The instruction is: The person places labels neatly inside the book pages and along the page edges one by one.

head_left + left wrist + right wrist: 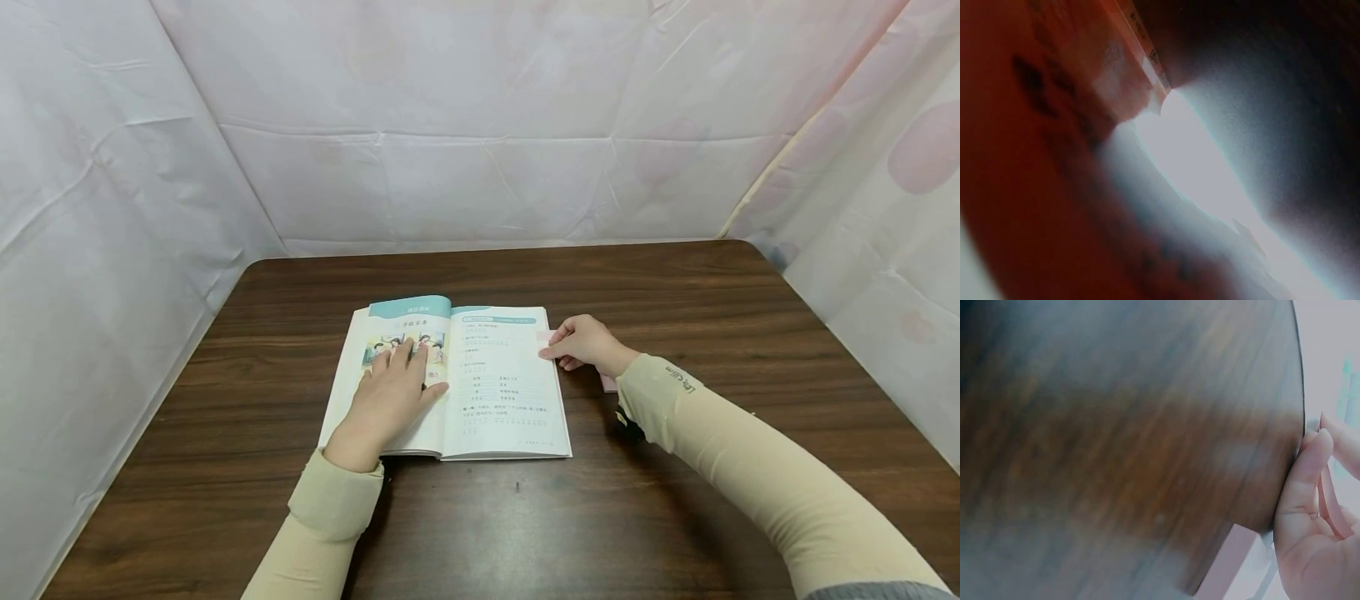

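An open book [504, 375] with printed pages lies on the table. My left hand [386, 400] rests on its left page with the fingers spread, partly covering a colour picture [430, 342]. At the outer edge of the right page, my right hand [588, 346] pinches a pink sticky note [546, 337] between thumb and fingers. The note overlaps the page edge in the head view. Near the right wrist lies a pink pad [608, 384], mostly hidden by the sleeve; the right wrist view shows the pad's thick edge [1229, 562]. The left wrist view is dark and glared.
The dark wood-grain table [517, 517] has rounded far corners. Pale patterned cloth [480, 183] hangs behind it and along both sides. Cream sleeves [720, 442] cover both forearms, and a small black item [628, 423] shows under the right cuff.
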### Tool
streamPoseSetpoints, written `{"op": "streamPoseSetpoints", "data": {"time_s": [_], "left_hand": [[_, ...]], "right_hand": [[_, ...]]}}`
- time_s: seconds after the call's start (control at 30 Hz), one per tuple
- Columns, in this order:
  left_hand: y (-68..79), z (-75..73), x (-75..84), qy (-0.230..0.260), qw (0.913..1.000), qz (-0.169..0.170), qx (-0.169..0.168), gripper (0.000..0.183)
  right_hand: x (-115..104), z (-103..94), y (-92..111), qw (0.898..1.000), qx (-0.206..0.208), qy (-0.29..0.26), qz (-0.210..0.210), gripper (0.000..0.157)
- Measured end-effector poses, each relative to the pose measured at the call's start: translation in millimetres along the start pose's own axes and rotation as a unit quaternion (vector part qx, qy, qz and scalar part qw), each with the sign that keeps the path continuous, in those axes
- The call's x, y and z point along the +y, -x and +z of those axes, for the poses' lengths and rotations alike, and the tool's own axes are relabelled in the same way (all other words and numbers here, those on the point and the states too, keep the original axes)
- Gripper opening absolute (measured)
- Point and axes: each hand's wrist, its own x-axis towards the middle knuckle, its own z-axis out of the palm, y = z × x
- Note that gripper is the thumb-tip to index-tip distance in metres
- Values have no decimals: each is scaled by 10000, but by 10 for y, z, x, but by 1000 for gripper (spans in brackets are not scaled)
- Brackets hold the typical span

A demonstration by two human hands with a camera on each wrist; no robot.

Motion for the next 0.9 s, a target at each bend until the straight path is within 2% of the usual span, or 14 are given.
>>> {"op": "streamPoseSetpoints", "data": {"time_s": [0.47, 0.7, 0.9], "left_hand": [[-10, 18, 23, -7, 10000, 60, -13, 73], [-8, 15, 24, -36, 10000, 90, -13, 73], [-4, 0, 12, -28, 10000, 89, -3, 73]], "right_hand": [[16, -56, 47, 9998, -131, 63, -95, 22], [22, -142, 128, 9998, 51, 48, -180, 23], [-2, -248, 216, 9989, 191, 242, -361, 20]]}}
